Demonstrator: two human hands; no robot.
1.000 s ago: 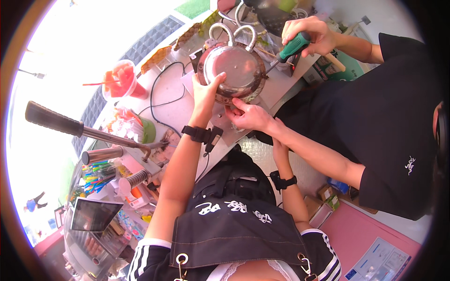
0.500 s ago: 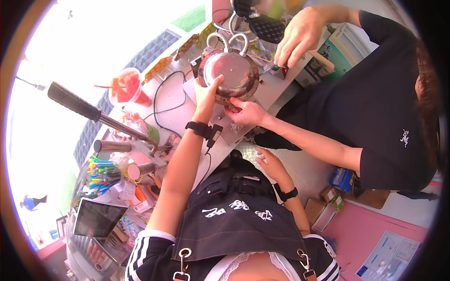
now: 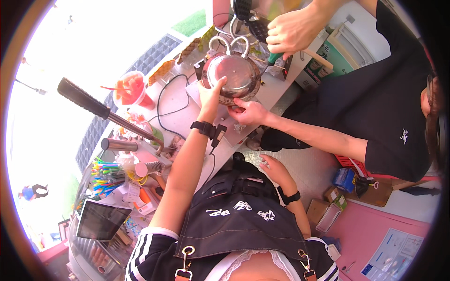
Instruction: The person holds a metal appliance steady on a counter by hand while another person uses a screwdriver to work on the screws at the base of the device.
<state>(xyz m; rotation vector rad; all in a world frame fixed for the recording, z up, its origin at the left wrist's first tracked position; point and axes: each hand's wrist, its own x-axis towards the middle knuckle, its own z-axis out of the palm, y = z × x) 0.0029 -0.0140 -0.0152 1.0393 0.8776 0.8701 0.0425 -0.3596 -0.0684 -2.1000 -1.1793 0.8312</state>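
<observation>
- Black apron [image 3: 243, 229] covers the wearer's front, on the near side of a round metal pan [image 3: 236, 75].
- The wearer's right hand [image 3: 275, 169] hangs nearer than the pan and to its right, well apart from it, fingers loosely bent, partly spread and gripping nothing visible.
- Coloured straws [image 3: 107, 177] stand in a bundle to the left of the pan and nearer than it, below a lever with a black grip [image 3: 84, 97].
- The wearer's left hand [image 3: 211, 97] clasps the pan at its near left edge, thumb laid on the shiny face; the other fingers pass out of sight beneath, their bend impossible to tell.
- The pan, over a white table [image 3: 173, 96], shows its flat face upward, two looped tubes [image 3: 228, 47] rising from its far edge.
- A co-worker's lower hand [image 3: 251, 112] pinches the pan's near rim, fingers partly hidden.
- The co-worker's upper hand [image 3: 287, 35], right of the pan, closes around a green screwdriver [image 3: 274, 58] aimed toward the pan's right edge; whether its tip touches is unclear.
- A dark cable [image 3: 159, 110] curls left of the pan; beyond it, on the same side, sits a cup of red pieces [image 3: 133, 91].
- Green grass [image 3: 190, 24] lies outdoors, far behind the pan.
</observation>
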